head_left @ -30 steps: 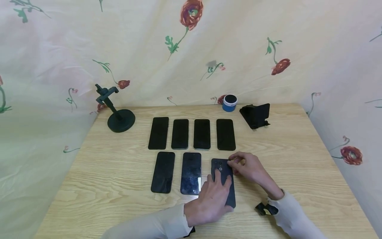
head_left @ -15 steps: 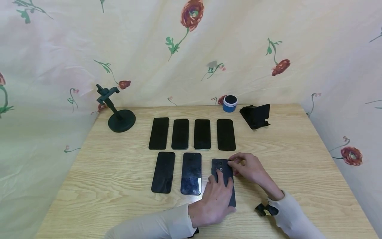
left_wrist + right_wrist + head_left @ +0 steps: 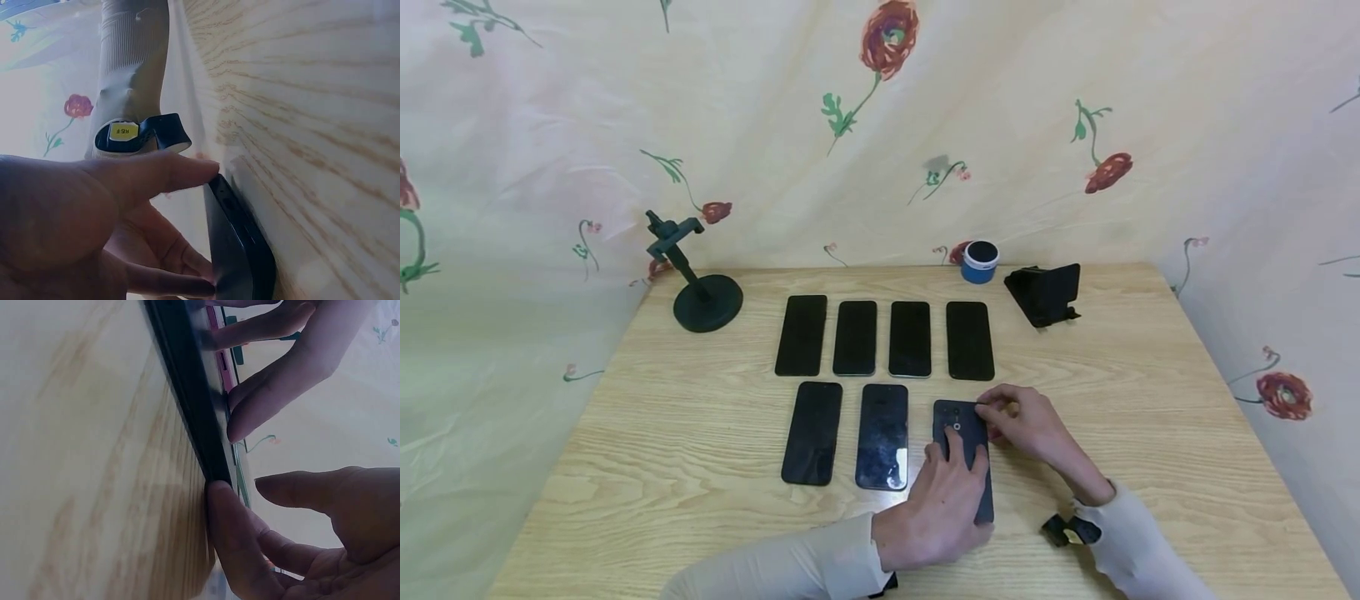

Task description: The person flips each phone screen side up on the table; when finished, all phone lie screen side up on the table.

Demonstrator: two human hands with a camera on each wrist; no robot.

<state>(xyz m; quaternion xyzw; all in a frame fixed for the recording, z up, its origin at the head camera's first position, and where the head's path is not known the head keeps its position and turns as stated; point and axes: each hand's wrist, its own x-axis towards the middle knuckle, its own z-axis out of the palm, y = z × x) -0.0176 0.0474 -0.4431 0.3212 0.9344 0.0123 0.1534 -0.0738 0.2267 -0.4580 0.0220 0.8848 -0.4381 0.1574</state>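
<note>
A dark smartphone [image 3: 966,414] lies with its back up at the front of the table. My left hand [image 3: 936,512] is spread over its lower half, fingertips on the back; in the left wrist view, the thumb [image 3: 187,174] sits against the bottom edge of the phone [image 3: 240,240]. At the upper right corner, my right hand [image 3: 1026,423] has its fingers curled. In the right wrist view, a fingertip [image 3: 222,503] touches that corner, while the thumb [image 3: 294,487] appears slightly off the back. Parts of the phone are hidden under the left hand.
Two smartphones, one [image 3: 882,437] beside the worked one and another [image 3: 812,433] farther left, lie screen up. Several more [image 3: 910,339] form a row behind. Along the back stand a round-based phone holder [image 3: 707,302], a small blue cylinder [image 3: 980,262] and a black folding stand [image 3: 1045,293].
My left hand has shifted slightly right on the phone. The right hand stays at the corner, and the view has shifted a little.
</note>
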